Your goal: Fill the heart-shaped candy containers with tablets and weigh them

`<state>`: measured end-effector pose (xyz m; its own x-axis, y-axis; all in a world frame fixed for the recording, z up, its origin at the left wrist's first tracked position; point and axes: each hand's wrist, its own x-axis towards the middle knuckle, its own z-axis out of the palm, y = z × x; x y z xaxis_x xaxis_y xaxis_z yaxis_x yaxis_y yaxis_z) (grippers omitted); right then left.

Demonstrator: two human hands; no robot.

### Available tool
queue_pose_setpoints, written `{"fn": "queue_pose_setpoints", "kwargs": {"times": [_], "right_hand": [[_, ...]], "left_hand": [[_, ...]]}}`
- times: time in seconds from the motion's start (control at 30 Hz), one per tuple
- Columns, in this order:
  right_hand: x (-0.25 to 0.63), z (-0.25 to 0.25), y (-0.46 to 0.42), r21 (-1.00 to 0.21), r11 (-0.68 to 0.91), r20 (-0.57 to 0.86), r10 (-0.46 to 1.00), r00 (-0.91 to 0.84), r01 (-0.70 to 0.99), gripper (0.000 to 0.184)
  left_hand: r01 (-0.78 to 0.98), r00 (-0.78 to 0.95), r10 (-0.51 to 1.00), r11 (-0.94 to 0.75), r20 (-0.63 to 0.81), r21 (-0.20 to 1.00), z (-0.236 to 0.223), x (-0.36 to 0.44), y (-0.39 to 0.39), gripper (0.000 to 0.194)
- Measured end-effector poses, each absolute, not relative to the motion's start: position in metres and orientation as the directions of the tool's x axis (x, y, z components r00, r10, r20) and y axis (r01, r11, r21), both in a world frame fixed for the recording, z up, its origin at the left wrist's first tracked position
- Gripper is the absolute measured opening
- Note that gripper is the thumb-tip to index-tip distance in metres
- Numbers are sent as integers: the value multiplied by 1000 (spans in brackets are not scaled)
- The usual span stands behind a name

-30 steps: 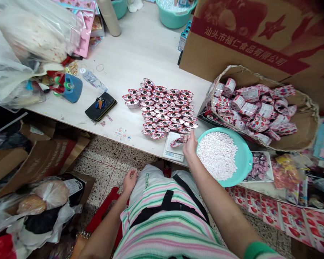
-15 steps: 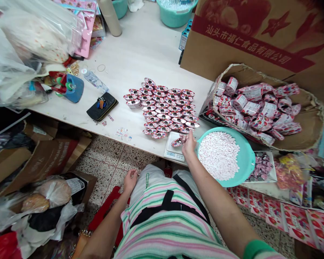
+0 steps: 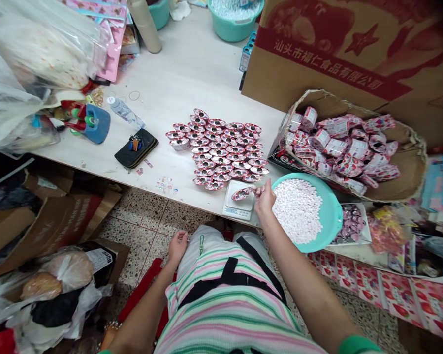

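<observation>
My right hand is over the right side of a small white digital scale, fingers pinched together; what they hold, if anything, is hidden. Its fingertips are at the right end of a red and pink oval packet on the scale pan, and I cannot tell whether they touch it. Just right of this hand stands a turquoise basin of small pale pink candies. Behind the scale, similar packets stand in close rows, dark holes upward. My left hand rests by my left thigh, fingers loosely curled, holding nothing visible.
A cut-down carton full of pink packets stands at the right, before a tall cardboard box. A black wallet, a plastic bottle and a blue tape dispenser lie leftward. Dark pink pieces fill a white tray.
My right hand has shifted right along the packet, so more of the packet shows on the scale. The whole view has slid slightly. My left hand stays by my thigh.
</observation>
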<state>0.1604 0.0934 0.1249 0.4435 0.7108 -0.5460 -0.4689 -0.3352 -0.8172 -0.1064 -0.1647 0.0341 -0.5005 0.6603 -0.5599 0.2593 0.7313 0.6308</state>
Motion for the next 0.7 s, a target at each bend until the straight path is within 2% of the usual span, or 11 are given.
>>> {"fn": "queue_pose_setpoints", "kwargs": {"times": [0.2,0.3,0.43,0.53,0.63,0.7], "right_hand": [[178,135,85,-818,-339,-555,675,485,-464,45],[186,136,79,-779,-416,-612,666,427,-469,45],[202,137,69,-701,-447,-678,661,322,-556,41],[223,135,57,-702,-441,-684,636,356,-559,38],[252,131,42,-768,-462,-639,581,503,-443,37],[276,128,31,-809,-536,-563,584,585,-242,36]], "left_hand": [[267,-478,682,714,-554,647,35,-107,-150,31],[277,-462,695,703,-551,655,37,-106,-143,32],[302,-428,725,677,-539,671,42,-103,-132,34],[338,-368,777,624,-511,705,52,-96,-112,34],[466,-230,885,465,-404,753,70,-78,-76,32],[576,-135,950,306,-281,758,86,-57,-46,30]]}}
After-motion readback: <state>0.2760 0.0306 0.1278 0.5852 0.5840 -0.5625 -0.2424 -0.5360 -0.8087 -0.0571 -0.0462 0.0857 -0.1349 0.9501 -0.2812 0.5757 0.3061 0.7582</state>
